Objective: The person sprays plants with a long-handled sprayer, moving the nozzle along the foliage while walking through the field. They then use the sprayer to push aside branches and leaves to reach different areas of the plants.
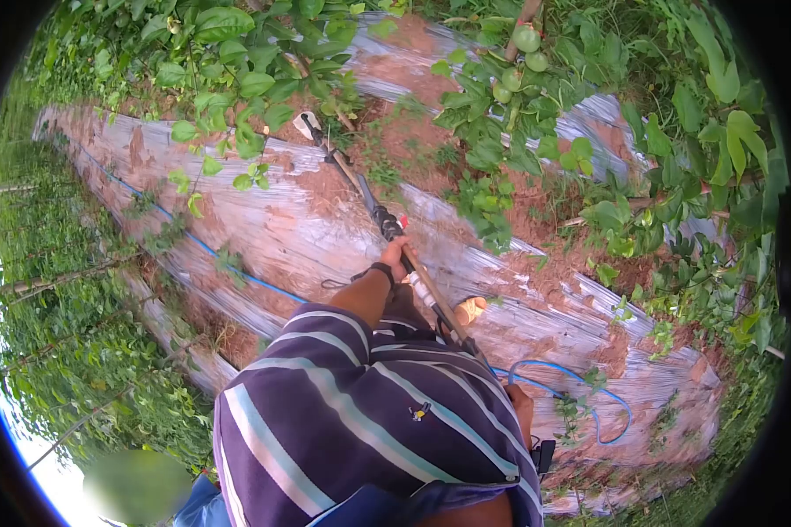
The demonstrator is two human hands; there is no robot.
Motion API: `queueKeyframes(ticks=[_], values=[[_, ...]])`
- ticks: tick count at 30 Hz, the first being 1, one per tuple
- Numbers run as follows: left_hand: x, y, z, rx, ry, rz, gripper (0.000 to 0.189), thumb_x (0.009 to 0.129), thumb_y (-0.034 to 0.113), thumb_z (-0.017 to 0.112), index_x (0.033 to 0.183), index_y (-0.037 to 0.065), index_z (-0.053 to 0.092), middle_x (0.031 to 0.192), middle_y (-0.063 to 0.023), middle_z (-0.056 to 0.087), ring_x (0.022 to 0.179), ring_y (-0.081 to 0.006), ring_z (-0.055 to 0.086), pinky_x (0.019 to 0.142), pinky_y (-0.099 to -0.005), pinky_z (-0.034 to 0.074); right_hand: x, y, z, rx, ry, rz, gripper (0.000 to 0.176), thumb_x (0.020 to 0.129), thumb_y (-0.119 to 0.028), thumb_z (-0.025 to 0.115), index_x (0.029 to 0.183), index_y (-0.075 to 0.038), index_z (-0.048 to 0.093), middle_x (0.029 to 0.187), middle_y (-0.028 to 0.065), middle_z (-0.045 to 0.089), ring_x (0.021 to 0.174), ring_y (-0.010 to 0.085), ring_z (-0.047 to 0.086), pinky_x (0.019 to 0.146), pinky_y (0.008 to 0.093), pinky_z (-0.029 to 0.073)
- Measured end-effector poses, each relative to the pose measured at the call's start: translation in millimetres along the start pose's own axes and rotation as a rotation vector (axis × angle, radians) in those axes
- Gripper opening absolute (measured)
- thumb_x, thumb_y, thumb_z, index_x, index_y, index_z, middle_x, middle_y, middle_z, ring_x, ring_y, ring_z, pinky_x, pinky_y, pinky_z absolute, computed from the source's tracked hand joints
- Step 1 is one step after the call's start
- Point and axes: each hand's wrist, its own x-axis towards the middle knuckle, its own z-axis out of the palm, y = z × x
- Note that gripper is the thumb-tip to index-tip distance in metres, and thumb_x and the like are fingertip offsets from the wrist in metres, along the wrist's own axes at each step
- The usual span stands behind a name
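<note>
My left hand (396, 256), with a dark band at the wrist, is wrapped around a long pole tool (373, 206) in front of my body. The tool slants away over the ground, with black fittings, a brown rod running along it and a pale whitish head (307, 123) at the far end. Its near end passes in front of my striped shirt (369, 413). Low at my right side, my right hand (520, 407) shows only in part beside the shirt, its fingers hidden. A small black object (543, 455) sits just below it.
Torn silvery plastic sheeting (264, 211) covers reddish soil in rows. A blue hose (202, 244) crosses at left, and blue hose loops (620, 413) lie at right. Leafy vines with round green fruits (526, 38) hang ahead. Thin poles (35, 285) stand among plants at left.
</note>
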Motion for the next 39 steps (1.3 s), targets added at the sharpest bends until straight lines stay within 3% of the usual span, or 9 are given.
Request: queueKeyframes(ticks=[17,23,25,28,30,31,33,34,39], values=[[-0.9,-14.4,13.7,0.060,0.065,0.004,0.015,0.088,0.017,0.063,0.085,0.014,0.049,0.069,-0.0018,0.050,0.062,-0.0182,0.054,0.062,-0.0340,0.047,13.0,38.1,1.7,0.059,-0.045,-0.052,0.019,0.079,-0.021,0.069,0.091,-0.005,0.068,0.080,0.0188,0.066,0.074,0.0361,0.067,0.063,0.0394,0.050],[2.1,-25.9,18.3,0.067,0.100,0.008,0.013,0.088,0.015,0.062,0.086,0.012,0.049,0.070,-0.0027,0.050,0.065,-0.0202,0.055,0.064,-0.0354,0.049,18.8,63.5,1.6,0.202,-0.076,-0.011,0.016,0.079,-0.019,0.069,0.083,-0.003,0.067,0.073,0.0171,0.064,0.066,0.0249,0.066,0.061,0.0369,0.049],[5.1,-31.1,17.5,0.077,0.091,0.000,0.011,0.088,0.013,0.061,0.088,0.011,0.050,0.071,-0.0034,0.051,0.067,-0.0215,0.057,0.065,-0.0367,0.050,21.8,63.7,-6.8,0.240,-0.182,0.103,0.021,0.084,-0.021,0.067,0.077,-0.001,0.066,0.063,0.0094,0.061,0.058,0.0154,0.056,0.055,0.0344,0.045],[26.7,-42.1,11.0,0.286,0.165,0.011,0.008,0.085,0.008,0.059,0.087,0.008,0.052,0.072,-0.0061,0.054,0.069,-0.0249,0.060,0.067,-0.0396,0.053,26.0,54.3,-23.2,0.529,-0.323,0.265,0.030,0.089,-0.024,0.064,0.070,-0.001,0.064,0.059,-0.0002,0.057,0.057,0.0081,0.048,0.050,0.0304,0.039],[53.5,-56.7,0.1,0.685,0.359,0.242,0.011,0.079,0.008,0.061,0.086,0.001,0.056,0.077,-0.0131,0.061,0.074,-0.0289,0.066,0.069,-0.0402,0.054,26.6,59.2,-26.0,0.628,-0.373,0.320,0.033,0.091,-0.025,0.062,0.068,-0.002,0.064,0.061,-0.0023,0.056,0.058,0.0070,0.048,0.050,0.0288,0.038],[60.7,-62.6,1.6,0.686,0.361,0.247,0.011,0.079,0.008,0.061,0.086,0.001,0.056,0.077,-0.0131,0.061,0.074,-0.0289,0.066,0.069,-0.0402,0.054,27.5,63.0,-28.5,0.725,-0.424,0.376,0.035,0.093,-0.026,0.061,0.067,-0.003,0.064,0.063,-0.0045,0.056,0.058,0.0059,0.048,0.050,0.0272,0.037],[66.4,-72.4,9.1,1.298,0.714,0.486,0.020,0.075,0.012,0.064,0.087,-0.004,0.060,0.083,-0.0214,0.066,0.079,-0.0320,0.068,0.070,-0.0386,0.054,28.6,70.5,-33.2,0.730,-0.446,0.351,0.035,0.093,-0.026,0.060,0.067,-0.003,0.064,0.063,-0.0041,0.057,0.059,0.0056,0.049,0.050,0.0267,0.037],[98.6,-77.8,-13.4,1.442,0.734,0.505,0.030,0.073,0.016,0.066,0.094,-0.005,0.063,0.092,-0.0252,0.067,0.089,-0.0326,0.069,0.073,-0.0375,0.053,28.9,74.5,-35.9,0.733,-0.466,0.328,0.035,0.094,-0.026,0.059,0.068,-0.003,0.065,0.064,-0.0036,0.058,0.060,0.0053,0.049,0.051,0.0262,0.037],[61.5,-86.9,23.7,1.443,0.950,0.498,0.032,0.071,0.019,0.067,0.090,-0.007,0.064,0.092,-0.0235,0.068,0.089,-0.0308,0.069,0.074,-0.0381,0.054,33.6,97.5,-36.5,0.741,-0.475,0.260,0.031,0.094,-0.024,0.058,0.074,-0.002,0.067,0.066,-0.0016,0.060,0.062,0.0072,0.053,0.052,0.0283,0.040]])
